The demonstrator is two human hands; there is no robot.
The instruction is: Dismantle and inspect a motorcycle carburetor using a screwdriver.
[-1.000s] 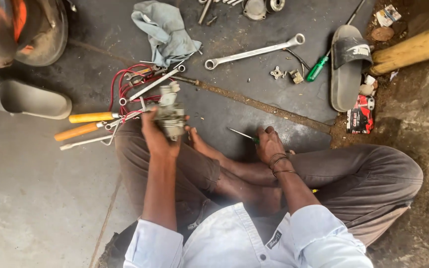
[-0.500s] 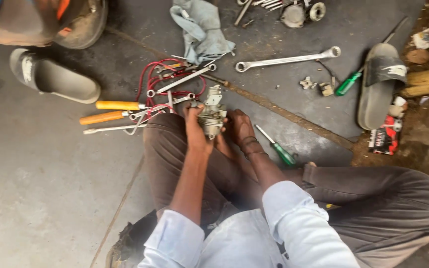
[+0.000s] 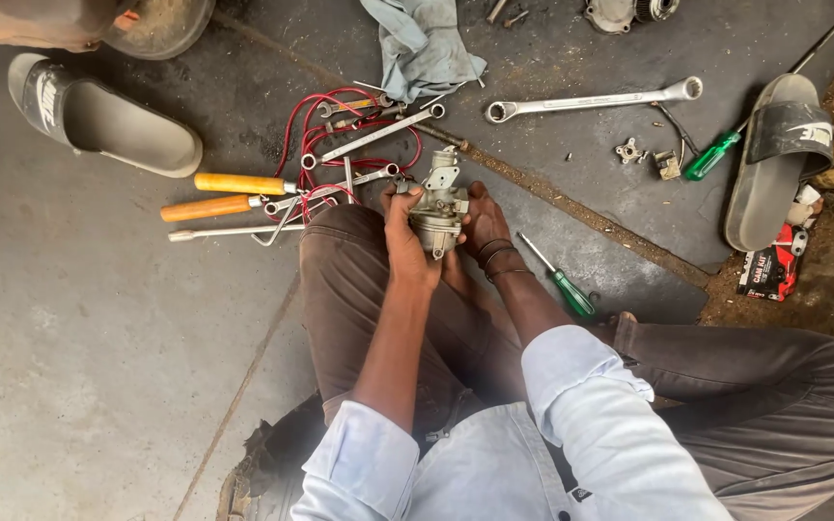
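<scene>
Both hands meet on a small metal carburetor (image 3: 438, 205), held just above the person's left knee. Left hand (image 3: 405, 241) wraps around its body from the near side; right hand (image 3: 480, 220) cups the other flank, fingers pressed to it. Just beyond lie red wires (image 3: 306, 125), spanners (image 3: 369, 135) and two orange-handled tools (image 3: 224, 193). Beside the right wrist lies a green-handled screwdriver (image 3: 562, 285).

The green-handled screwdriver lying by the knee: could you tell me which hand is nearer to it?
Right. The right hand, holding the carburetor, is just left of the green-handled screwdriver; the left hand grips the carburetor's far side.
</scene>
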